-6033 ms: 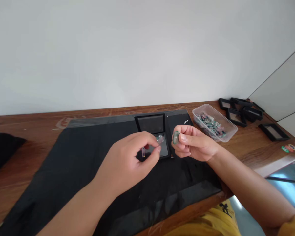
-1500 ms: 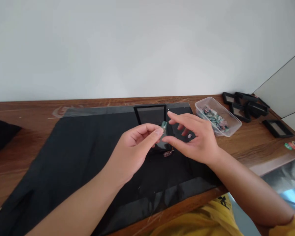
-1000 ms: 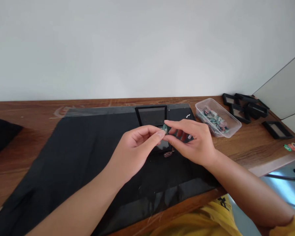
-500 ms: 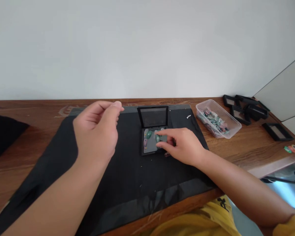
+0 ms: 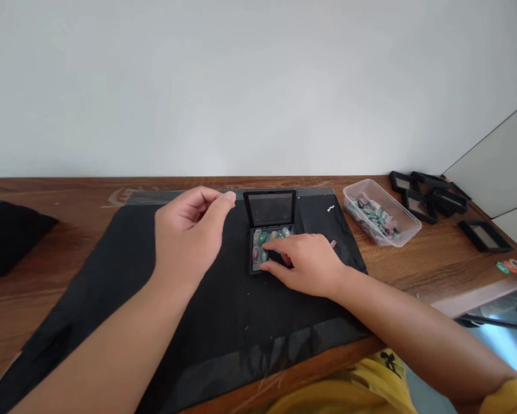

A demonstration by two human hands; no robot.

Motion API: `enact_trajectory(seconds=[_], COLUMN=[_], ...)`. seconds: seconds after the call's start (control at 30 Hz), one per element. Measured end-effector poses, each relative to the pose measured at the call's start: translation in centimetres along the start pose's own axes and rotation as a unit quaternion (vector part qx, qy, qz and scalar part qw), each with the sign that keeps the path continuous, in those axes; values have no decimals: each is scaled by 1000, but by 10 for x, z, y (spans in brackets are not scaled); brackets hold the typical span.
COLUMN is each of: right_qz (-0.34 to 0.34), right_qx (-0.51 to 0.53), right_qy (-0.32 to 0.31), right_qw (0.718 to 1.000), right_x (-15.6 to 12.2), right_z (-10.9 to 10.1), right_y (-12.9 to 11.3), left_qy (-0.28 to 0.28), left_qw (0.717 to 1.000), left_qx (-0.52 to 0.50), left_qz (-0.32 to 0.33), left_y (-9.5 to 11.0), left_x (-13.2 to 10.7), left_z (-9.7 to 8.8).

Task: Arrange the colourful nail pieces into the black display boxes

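Note:
A small black case (image 5: 250, 265) with a see-through lid (image 5: 270, 209) stands open on the black mat. Inside lie several glossy oblong pieces in green, pink and clear, which look like press-on nails (image 5: 262, 237). My right hand (image 5: 307, 261) reaches into the case from the right, thumb and forefinger closed around a green press-on nail (image 5: 264, 256). Its palm and back hide the case's right part. My left hand (image 5: 191, 230) hovers left of the case, fingers curled and thumb pressed to the forefinger; anything in that pinch is hidden.
A clear plastic tub (image 5: 407, 230) of similar nails sits to the right on the wooden table (image 5: 417, 270). Several black cases (image 5: 448, 198) lie beyond it, with round stickers (image 5: 510, 265) near the edge. A black cloth-like item (image 5: 12, 236) is at far left.
My right hand has shifted left within the case, its thumb and forefinger now at the green nail. A pink piece shows on the mat right of my hand. My left hand appears further right.

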State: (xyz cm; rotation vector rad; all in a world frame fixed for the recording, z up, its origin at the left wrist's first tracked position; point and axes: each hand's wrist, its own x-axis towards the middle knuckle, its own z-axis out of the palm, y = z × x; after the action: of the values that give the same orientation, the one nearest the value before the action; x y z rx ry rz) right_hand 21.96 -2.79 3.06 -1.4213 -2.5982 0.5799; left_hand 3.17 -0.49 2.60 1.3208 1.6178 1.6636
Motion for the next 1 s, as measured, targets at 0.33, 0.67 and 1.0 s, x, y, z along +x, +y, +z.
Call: enact_trajectory(seconds=[0.33, 0.67, 1.0], right_qz=[12, 20, 47], right_qx=[11, 30, -18], right_qy=[8, 31, -85], right_qw=[1000, 999, 995], right_x=[0, -5, -26], right_z=[2, -6, -46], right_y=[1, 0, 25], left_qy=[-2, -1, 9], left_qw=[997, 999, 999], left_qx=[60, 44, 19], left_qz=[38, 28, 29], left_y=[7, 7, 3], left_x=[-1, 0, 1], left_z=[-2, -4, -1])
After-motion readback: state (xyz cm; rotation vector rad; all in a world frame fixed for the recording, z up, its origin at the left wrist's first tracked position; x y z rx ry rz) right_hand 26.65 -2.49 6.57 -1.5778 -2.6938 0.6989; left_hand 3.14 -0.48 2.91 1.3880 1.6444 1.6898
